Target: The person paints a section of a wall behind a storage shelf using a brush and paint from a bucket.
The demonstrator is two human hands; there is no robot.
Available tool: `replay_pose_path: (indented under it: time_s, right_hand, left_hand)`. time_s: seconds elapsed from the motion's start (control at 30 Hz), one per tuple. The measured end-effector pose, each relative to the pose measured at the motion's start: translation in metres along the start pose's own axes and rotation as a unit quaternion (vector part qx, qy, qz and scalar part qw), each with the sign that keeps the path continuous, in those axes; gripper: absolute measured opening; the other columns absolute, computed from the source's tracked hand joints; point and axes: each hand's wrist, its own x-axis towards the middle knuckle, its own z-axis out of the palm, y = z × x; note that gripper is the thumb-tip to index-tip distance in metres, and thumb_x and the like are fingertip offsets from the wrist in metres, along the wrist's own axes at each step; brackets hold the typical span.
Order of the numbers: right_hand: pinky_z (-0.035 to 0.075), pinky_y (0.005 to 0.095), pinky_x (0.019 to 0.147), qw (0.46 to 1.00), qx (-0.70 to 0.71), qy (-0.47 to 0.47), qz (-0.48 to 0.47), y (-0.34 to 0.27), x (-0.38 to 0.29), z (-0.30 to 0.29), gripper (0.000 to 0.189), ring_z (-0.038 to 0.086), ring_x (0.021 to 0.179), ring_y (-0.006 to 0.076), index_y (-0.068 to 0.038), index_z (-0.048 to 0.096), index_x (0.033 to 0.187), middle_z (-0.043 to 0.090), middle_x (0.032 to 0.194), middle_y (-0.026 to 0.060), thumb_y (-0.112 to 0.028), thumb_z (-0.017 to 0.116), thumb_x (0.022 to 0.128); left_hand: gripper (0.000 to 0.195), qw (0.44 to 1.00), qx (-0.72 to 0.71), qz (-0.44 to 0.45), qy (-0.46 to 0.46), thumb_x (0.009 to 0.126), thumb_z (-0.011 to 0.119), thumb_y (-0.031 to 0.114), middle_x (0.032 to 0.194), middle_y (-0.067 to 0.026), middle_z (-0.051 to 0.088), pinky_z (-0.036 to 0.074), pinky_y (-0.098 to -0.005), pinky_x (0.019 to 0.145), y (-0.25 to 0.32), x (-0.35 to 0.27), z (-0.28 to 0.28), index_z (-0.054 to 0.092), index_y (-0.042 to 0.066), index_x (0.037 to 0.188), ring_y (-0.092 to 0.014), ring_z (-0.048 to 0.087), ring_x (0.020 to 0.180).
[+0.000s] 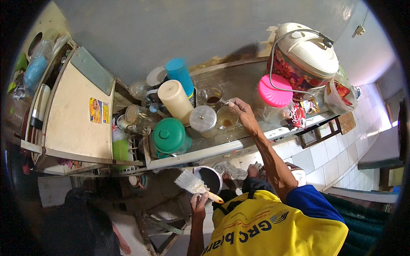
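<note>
My left hand [198, 203] grips a paintbrush [192, 184] with pale, whitened bristles and a yellowish handle, in front of my body. Below and behind it is a bucket [209, 177] with a dark interior. My right hand [244, 113] reaches over the counter, its fingers closed at the handle of a glass mug [212, 95] holding a little dark drink. Just nearer stands a second glass mug [227, 119] with brown liquid at its bottom. Beside it is a jar with a metal lid [203, 119].
Left on the counter [256, 136] stand a green lidded pitcher [171, 136], a cream container [175, 100] and a blue tumbler [180, 76]. Rightward are a pink-lidded jar [275, 91], a rice cooker [304, 60] and a plastic tub [340, 96]. A cabinet [77, 118] adjoins.
</note>
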Motion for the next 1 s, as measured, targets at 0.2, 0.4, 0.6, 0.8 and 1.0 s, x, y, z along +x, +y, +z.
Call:
replay_pose_path:
  time_s: [0.2,0.4,0.6,0.8,1.0]
  right_hand:
    - [0.041,0.0280,0.087,0.999,-0.001,0.037,-0.015,-0.010,-0.014,-0.007,0.030,0.053,0.095,0.0130,-0.001,0.059,0.109,0.061,0.098,0.0035,-0.026,0.049,0.096]
    - [0.049,0.0308,0.077,0.954,-0.126,0.265,-0.057,-0.029,-0.117,-0.047,0.023,0.060,0.088,0.0164,-0.003,0.062,0.108,0.063,0.103,0.0085,-0.018,0.049,0.096]
    - [0.039,0.0309,0.089,0.927,-0.060,0.370,-0.027,-0.042,-0.074,-0.108,0.050,0.050,0.100,0.0184,0.002,0.055,0.116,0.055,0.111,0.0105,-0.042,0.050,0.094]
    - [0.039,0.0334,0.089,0.933,-0.104,0.345,-0.022,-0.039,-0.045,-0.120,0.052,0.053,0.095,0.0224,0.005,0.056,0.112,0.060,0.103,0.0159,-0.041,0.055,0.088]
    - [0.041,0.0344,0.089,0.940,-0.109,0.322,-0.041,-0.024,-0.049,-0.116,0.052,0.056,0.097,0.0246,0.005,0.054,0.116,0.061,0.106,0.0176,-0.038,0.057,0.087]
  left_hand:
    - [0.034,0.996,-0.026,-0.088,0.010,0.088,0.057,0.016,0.109,-0.0112,0.060,0.040,-0.0324,0.093,0.011,0.007,0.005,0.056,-0.006,0.114,-0.020,0.054,0.101]
    - [0.033,0.999,0.034,0.000,0.006,0.088,0.057,0.016,0.110,-0.0128,0.060,0.041,-0.0321,0.092,-0.007,0.003,-0.002,0.056,-0.006,0.113,-0.021,0.054,0.101]
    - [0.030,0.998,-0.023,-0.057,0.009,0.088,0.056,0.016,0.109,-0.0131,0.059,0.040,-0.0323,0.093,-0.006,0.004,0.001,0.057,-0.006,0.109,-0.021,0.054,0.103]
    - [0.028,0.997,-0.018,-0.062,0.031,0.088,0.056,0.015,0.108,-0.0124,0.059,0.038,-0.0327,0.095,0.002,0.001,0.005,0.058,-0.006,0.107,-0.022,0.053,0.103]
    - [0.032,0.999,0.025,-0.032,0.025,0.087,0.056,0.016,0.109,-0.0133,0.059,0.038,-0.0340,0.095,-0.009,0.001,0.004,0.056,-0.006,0.111,-0.023,0.053,0.104]
